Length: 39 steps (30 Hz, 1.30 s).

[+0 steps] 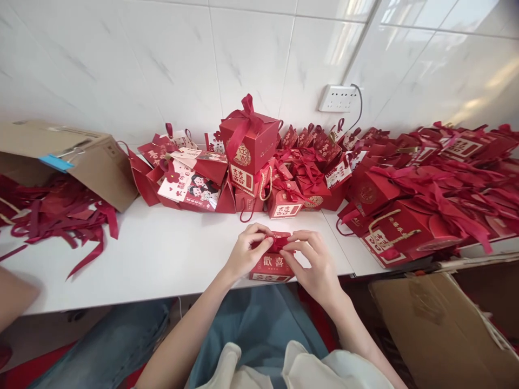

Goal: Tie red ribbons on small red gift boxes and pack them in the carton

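Red gift box (272,270) in front of you should be light, its walls probably thin folded card: stiff enough to stand square, yet easy to dent or crease if you press a panel. Steady it low, by the left and right sides near the base, where the folds would brace it, and spare the top. The red ribbon (278,245) across that top looks soft and satiny, so it will likely slip unless you pinch it firmly. Your left hand (251,249) has its grip narrowed on the ribbon between thumb and fingertips; your right hand (313,259) pinches it from the right, though your fingers hide which strand each takes. The box sits upright at the near edge of the white desk (162,254), apart from the cluster of red boxes (308,186) on the far side. Its near face is deep red, with two large pale characters above a cream panel bearing red lettering.
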Motion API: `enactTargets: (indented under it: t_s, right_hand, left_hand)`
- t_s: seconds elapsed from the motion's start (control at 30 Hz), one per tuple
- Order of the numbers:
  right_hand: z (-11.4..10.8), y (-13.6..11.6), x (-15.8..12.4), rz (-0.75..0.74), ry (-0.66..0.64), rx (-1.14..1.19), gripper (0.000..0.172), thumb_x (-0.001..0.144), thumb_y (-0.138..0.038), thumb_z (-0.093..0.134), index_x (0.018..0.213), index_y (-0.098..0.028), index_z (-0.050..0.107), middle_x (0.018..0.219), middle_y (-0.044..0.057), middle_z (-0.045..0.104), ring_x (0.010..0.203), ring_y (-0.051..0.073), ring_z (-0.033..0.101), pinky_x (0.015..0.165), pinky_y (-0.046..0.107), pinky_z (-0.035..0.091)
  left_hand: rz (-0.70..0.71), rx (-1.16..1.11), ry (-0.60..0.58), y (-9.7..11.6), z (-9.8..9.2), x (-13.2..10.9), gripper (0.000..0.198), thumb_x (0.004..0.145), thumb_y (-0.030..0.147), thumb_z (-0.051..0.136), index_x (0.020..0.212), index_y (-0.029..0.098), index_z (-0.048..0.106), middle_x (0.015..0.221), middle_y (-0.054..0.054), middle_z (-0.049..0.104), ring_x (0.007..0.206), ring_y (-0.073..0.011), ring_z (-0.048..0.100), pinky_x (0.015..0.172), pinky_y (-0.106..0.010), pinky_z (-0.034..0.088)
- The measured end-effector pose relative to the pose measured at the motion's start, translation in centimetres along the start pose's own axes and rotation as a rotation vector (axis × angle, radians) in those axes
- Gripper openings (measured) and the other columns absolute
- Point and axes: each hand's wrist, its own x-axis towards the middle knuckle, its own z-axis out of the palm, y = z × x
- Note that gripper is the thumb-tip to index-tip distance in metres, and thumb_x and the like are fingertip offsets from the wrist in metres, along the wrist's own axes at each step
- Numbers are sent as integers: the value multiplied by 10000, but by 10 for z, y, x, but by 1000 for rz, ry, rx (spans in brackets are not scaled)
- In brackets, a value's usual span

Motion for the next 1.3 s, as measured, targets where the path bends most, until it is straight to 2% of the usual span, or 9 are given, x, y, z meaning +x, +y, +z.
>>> enactTargets:
  t_s: [0.07, 0.23, 0.43, 0.67, 0.87, 1.17, 1.3]
  right_hand:
    - [-3, -1, -4, 1, -33, -44, 59, 851, -142, 597, 880, -192, 611, 900, 77, 580, 880, 210, 556, 758, 384, 513]
    - [0, 7, -9, 34, -21, -107, 87, 845, -169, 613, 924, -183, 646, 909, 83, 598, 846, 212, 560, 742, 384, 523]
    - [-1, 11, -9, 20, -19, -146, 108, 882, -177, 559, 874, -174, 666, 880, 83, 626, 829, 206, 569, 728, 383, 511]
    - [-4, 3, -7, -62, -15, -282, 163, 882, -121, 530, 813, -169, 670, 846, 83, 656, 792, 199, 557, 688, 349, 465]
    - [-6, 3, -9, -74, -25, -305, 148, 879, -105, 528, 856, -163, 663, 858, 83, 660, 768, 190, 542, 662, 334, 437]
    - [-21, 7, -9, -115, -102, -272, 155, 902, -121, 508, 892, -162, 657, 880, 88, 656, 790, 184, 564, 694, 341, 433]
    - [-29, 12, -11, -126, -122, -290, 170, 892, -88, 503, 901, -170, 653, 889, 82, 657, 797, 190, 589, 704, 351, 425]
  left_hand:
    - [12, -2, -4, 0, 4, 2, 293, 842, 305, 515, 594, 172, 597, 913, -52, 590, 903, -187, 561, 858, -313, 411]
    - [24, 11, -28, 1, 12, 6, 289, 851, 323, 509, 638, 170, 632, 931, -60, 597, 927, -193, 566, 884, -316, 413]
    - [58, 124, -64, 6, 12, 8, 342, 884, 353, 453, 658, 188, 650, 990, -66, 625, 992, -222, 546, 929, -366, 394]
    - [109, 262, -13, 7, 11, 6, 372, 907, 319, 414, 638, 193, 639, 1025, -59, 630, 1027, -234, 531, 944, -406, 363]
    - [121, 371, 20, 10, 8, 4, 412, 915, 304, 404, 566, 184, 589, 1025, -56, 626, 1026, -249, 524, 939, -439, 318]
    - [197, 560, 86, 15, -2, -11, 386, 923, 284, 405, 610, 189, 609, 1007, -49, 623, 1022, -234, 505, 885, -402, 306]
    - [265, 682, 167, 15, -5, -22, 339, 923, 252, 432, 652, 195, 627, 1006, -49, 620, 1002, -228, 520, 829, -394, 305]
